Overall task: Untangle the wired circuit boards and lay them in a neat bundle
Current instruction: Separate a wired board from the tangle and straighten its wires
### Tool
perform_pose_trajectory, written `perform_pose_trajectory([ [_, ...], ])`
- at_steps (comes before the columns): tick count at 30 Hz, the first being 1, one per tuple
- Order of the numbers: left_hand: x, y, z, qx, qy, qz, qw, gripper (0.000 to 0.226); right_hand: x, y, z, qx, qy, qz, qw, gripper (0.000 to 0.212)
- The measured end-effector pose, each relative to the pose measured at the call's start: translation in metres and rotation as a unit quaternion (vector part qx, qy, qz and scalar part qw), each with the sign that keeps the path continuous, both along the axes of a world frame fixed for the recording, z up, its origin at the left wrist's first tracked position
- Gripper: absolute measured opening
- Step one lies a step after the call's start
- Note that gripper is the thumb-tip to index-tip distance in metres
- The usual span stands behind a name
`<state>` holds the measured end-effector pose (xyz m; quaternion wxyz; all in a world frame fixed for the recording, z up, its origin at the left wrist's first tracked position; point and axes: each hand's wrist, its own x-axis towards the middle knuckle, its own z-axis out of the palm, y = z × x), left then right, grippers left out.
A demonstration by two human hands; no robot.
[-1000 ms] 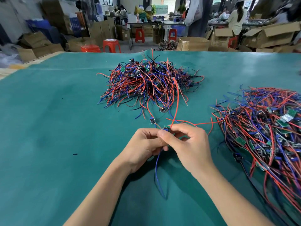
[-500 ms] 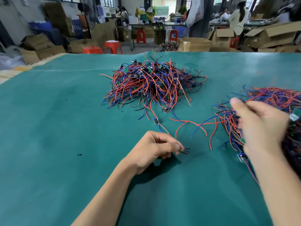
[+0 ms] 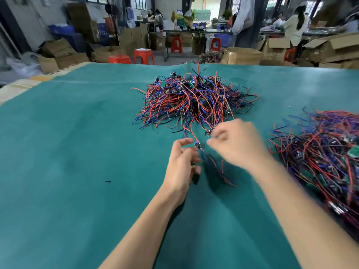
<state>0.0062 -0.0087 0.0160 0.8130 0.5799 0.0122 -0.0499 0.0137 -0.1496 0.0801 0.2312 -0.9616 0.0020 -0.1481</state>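
small board (image 3: pixel 198 146) | between left hand (image 3: pixel 181 167), right hand (image 3: pixel 236 144) | wires trail nearward

Tangled pile (image 3: pixel 192 100) lies behind hands; bundle (image 3: pixel 326 158) right, on table (image 3: pixel 68 152).

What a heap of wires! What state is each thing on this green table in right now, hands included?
Middle pile of wired boards: tangled, loose heap.
Right pile of wired boards: spread beside the right arm, wires running roughly one way.
Small board: at the left fingertips, wires trailing from it.
Left hand: fingers curled, touching the small board.
Right hand: blurred, fingers curled, grip unclear.
Green table: flat.
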Motion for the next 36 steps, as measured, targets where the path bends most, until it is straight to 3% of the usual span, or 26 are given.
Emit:
perform_pose_trajectory([
  [2, 0.002, 0.003, 0.0, -0.002, -0.007, 0.039, 0.999, 0.03, 0.017, 0.029, -0.027, -0.055, 0.055, 0.022, 0.997, 0.035],
  [6, 0.002, 0.004, -0.002, 0.092, -0.023, 0.067, 0.993, 0.042, 0.019, 0.04, -0.056, -0.083, 0.004, 0.003, 0.997, 0.017],
  [9, 0.001, 0.003, -0.003, 0.139, -0.032, 0.061, 0.988, 0.032, 0.009, 0.027, -0.05, 0.07, -0.011, 0.001, 0.997, 0.004],
  [11, 0.001, 0.002, -0.004, 0.161, -0.057, 0.035, 0.985, 0.02, -0.004, 0.019, -0.041, 0.158, -0.051, -0.003, 0.986, 0.01],
  [15, -0.005, 0.003, -0.002, 0.132, -0.107, -0.101, 0.98, 0.031, -0.033, 0.009, -0.039, 0.273, -0.079, -0.014, 0.959, 0.021],
  [20, -0.006, 0.008, 0.003, 0.091, -0.106, -0.141, 0.98, 0.024, -0.039, 0.001, -0.043, 0.521, 0.026, 0.072, 0.85, 0.037],
  [23, -0.005, 0.006, 0.003, 0.085, -0.09, -0.143, 0.982, 0.03, -0.037, -0.008, -0.043, 0.598, 0.058, 0.089, 0.794, 0.015],
  [25, -0.009, 0.004, 0.005, 0.108, -0.106, -0.194, 0.969, 0.025, -0.035, -0.011, -0.047, 0.545, 0.052, 0.064, 0.834, 0.003],
  [27, -0.011, 0.005, 0.007, 0.131, -0.133, -0.248, 0.951, 0.029, -0.034, -0.01, -0.053, 0.506, 0.072, 0.075, 0.856, 0.015],
  [31, -0.011, 0.007, 0.008, 0.16, -0.143, -0.259, 0.942, 0.039, -0.034, -0.012, -0.053, 0.561, 0.107, 0.071, 0.818, 0.011],
  [36, -0.011, 0.007, 0.006, 0.18, -0.137, -0.263, 0.938, 0.024, -0.027, -0.017, -0.057, 0.478, -0.022, -0.035, 0.877, 0.022],
])
